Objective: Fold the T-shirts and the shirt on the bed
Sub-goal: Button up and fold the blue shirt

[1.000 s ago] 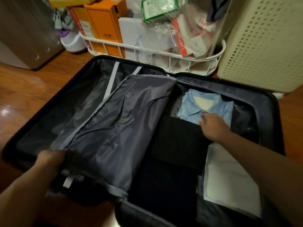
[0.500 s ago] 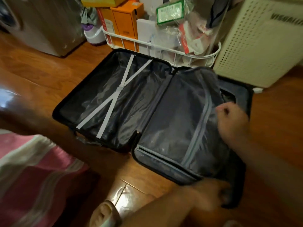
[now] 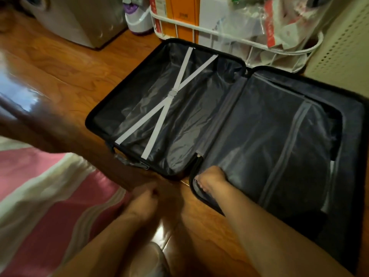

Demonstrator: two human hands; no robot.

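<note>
Closing: over the last second I see the grey divider flap [image 3: 269, 140] has swung across from the left half of the suitcase [image 3: 201, 43] onto the right half, so the folded shirts it now covers are out of my sight.
Right hand: my right hand [image 3: 211, 179] has left the clothes and now grips the flap's near corner at the rim, fingers curled over its edge.
Left hand: my left hand [image 3: 143, 202] has let the flap go; it hangs over the wooden floor [image 3: 65, 62] beside the bed [image 3: 36, 196], fingers loosely curled, holding nothing.
Meaning: folding looks finished and I judge the packing is being sealed.
Where the shirts are: under the flap, right half; only a pale sliver [image 3: 330, 172] shows at its far edge.
Axis: hidden, so I cannot tell; the flap's long axis runs near-to-far, hinge on the left.
</note>
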